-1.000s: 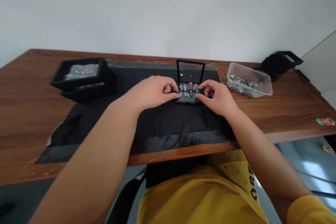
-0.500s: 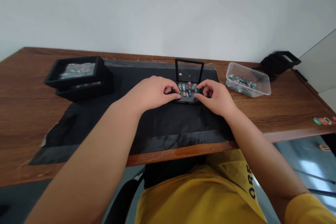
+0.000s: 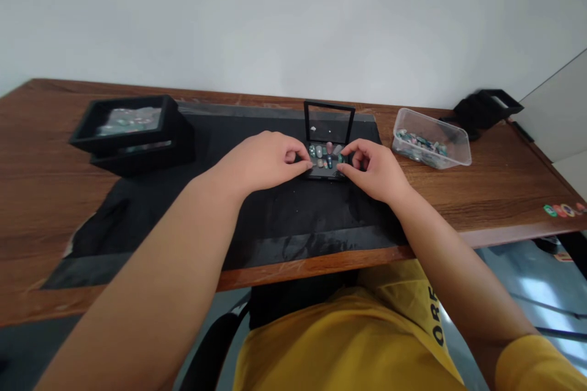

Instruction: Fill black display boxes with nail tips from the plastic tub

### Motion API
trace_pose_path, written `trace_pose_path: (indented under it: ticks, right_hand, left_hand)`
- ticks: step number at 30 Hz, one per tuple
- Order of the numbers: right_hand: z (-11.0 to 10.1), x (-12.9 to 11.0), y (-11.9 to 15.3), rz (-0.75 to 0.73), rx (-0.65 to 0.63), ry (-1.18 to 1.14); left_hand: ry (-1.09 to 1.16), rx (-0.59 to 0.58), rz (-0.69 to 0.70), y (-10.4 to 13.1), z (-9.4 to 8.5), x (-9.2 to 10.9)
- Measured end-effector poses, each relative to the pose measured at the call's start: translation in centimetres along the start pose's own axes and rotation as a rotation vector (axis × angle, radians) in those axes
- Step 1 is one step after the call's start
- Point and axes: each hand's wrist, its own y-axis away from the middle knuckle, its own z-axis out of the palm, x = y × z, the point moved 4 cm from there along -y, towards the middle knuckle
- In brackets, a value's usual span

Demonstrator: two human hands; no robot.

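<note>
A small black case point(image 3: 326, 175) lies on the black mat, its hinged lid point(image 3: 328, 124) raised, with a clear window in a black frame. Inside are several glossy oval pieces point(image 3: 320, 151) in teal, grey and pink that look like press-on nails. My left hand point(image 3: 268, 162) grips the case's left edge between thumb and curled fingers. At the right edge, my right hand point(image 3: 378, 168) has its thumb and index finger closed round the side. A green nail point(image 3: 340, 159) shows between those fingertips; whether they touch it, I cannot tell.
Two stacked black trays point(image 3: 126, 134) with clear-wrapped pieces stand at the left. A clear plastic tub point(image 3: 452, 146) of loose teal and pink nails sits to the right. Farther right is a black holder point(image 3: 486, 109). The black mat point(image 3: 284, 214) reaches the wooden table's front edge.
The whole view has shifted slightly, so things sit a little farther left. Both hands keep their places at the sides of the case, and the lid stays raised.
</note>
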Motion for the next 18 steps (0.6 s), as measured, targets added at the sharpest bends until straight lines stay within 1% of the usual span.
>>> trace_pose_path:
  ticks: [8, 10, 14, 18]
  right_hand:
    - [-0.08, 0.05, -0.03, 0.004, 0.000, 0.006]
    - [-0.08, 0.10, -0.04, 0.001, 0.002, 0.004]
    - [-0.10, 0.06, -0.02, -0.014, 0.011, -0.002]
    - [-0.13, -0.08, 0.01, -0.010, 0.008, 0.005]
  left_hand:
    - [0.003, 0.003, 0.001, -0.10, 0.08, -0.09]
    - [0.044, -0.009, -0.019, -0.06, 0.08, -0.05]
    - [0.190, -0.065, -0.056, -0.14, 0.26, 0.08]
    - [0.265, -0.159, -0.084, -0.50, 0.87, -0.31]
